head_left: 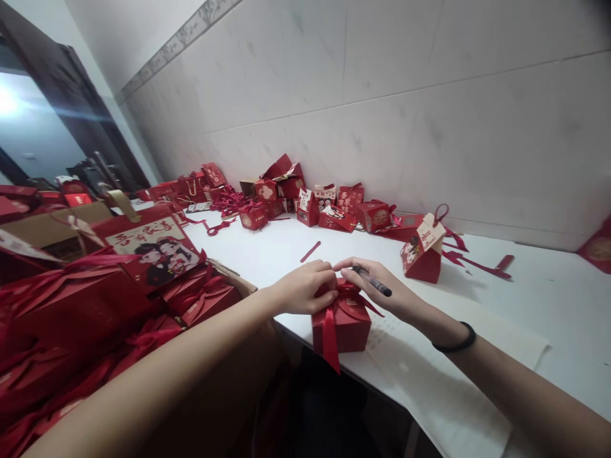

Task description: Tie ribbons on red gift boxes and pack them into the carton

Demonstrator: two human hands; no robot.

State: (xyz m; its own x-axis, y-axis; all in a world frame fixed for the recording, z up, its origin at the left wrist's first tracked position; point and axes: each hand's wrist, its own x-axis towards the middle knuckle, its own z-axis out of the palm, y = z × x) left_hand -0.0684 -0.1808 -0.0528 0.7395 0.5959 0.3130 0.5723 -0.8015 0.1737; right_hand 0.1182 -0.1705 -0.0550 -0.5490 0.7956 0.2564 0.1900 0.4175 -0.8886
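Note:
A red gift box sits at the table's front edge, a red ribbon tied around its top with tails hanging down the front and out to the right. My left hand is closed on the ribbon at the box's top left; its fingertips are partly hidden. My right hand curls over the top right of the box, with a dark pen held in it. Its index fingertip almost meets my left fingers above the knot. Whether the right fingers also pinch ribbon is hidden.
Left of me, a carton is heaped with red gift boxes. More small boxes line the wall. A house-shaped box stands at right, near loose ribbon strips. Paper sheets lie under my right arm.

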